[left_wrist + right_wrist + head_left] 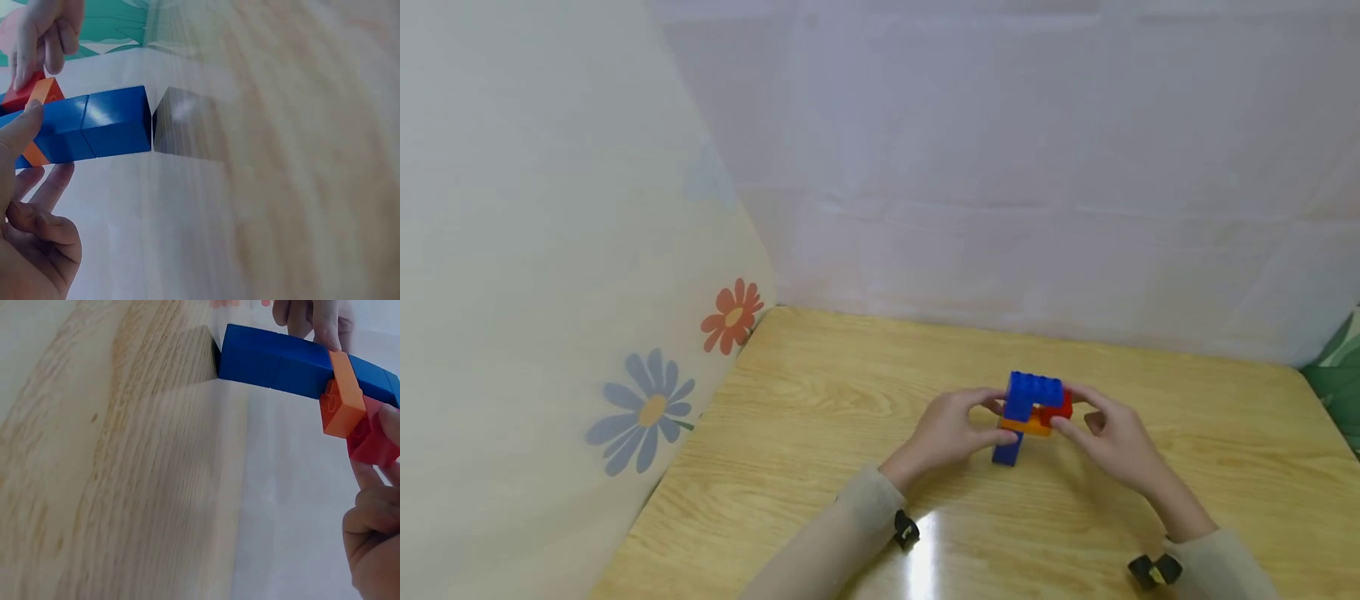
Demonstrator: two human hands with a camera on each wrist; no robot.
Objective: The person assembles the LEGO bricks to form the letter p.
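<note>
A toy brick structure stands upright on the table, its lower blue bricks (pixel 1006 451) stacked at the bottom. Across them lies an orange brick (pixel 1028 427) that juts out to the right. A long blue brick (pixel 1036 388) tops the structure and overhangs to the same side. My left hand (pixel 942 429) pinches the structure around the orange brick, thumb in front and fingers behind. With thumb and fingertips my right hand (pixel 1122 443) grips a red brick (pixel 374 434), which sits over the orange brick's jutting end, under the long blue brick.
The wood-grain table (pixel 820 383) carries the structure. Behind it hangs a pale creased cloth (pixel 1000 167); a white sheet with printed flowers (pixel 652 412) borders the left. A green patterned cloth (pixel 1337 392) shows at the right edge. Dark straps (pixel 906 530) are at both wrists.
</note>
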